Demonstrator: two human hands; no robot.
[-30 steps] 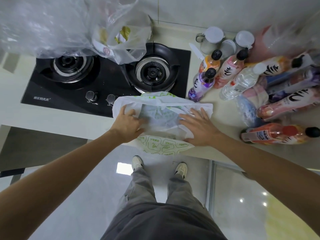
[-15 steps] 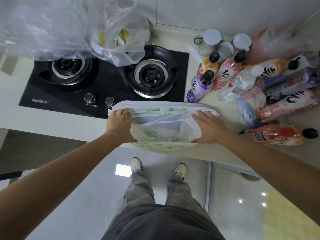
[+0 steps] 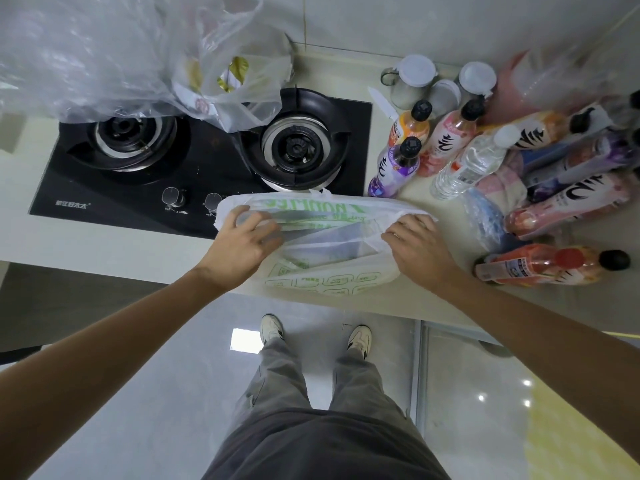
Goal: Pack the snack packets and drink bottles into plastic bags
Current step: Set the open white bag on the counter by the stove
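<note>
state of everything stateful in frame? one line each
white plastic bag: on the counter edge, mouth pulled apart, nothing packed in it that shows
left hand: grips the bag's left edge
right hand: grips the bag's right edge
purple drink bottle: upright, capped
clear water bottle: leaning, capped
red drink bottle: lying on its side, capped
gas stove: no flame seen
clear bag: over the stove, holding packets
</note>
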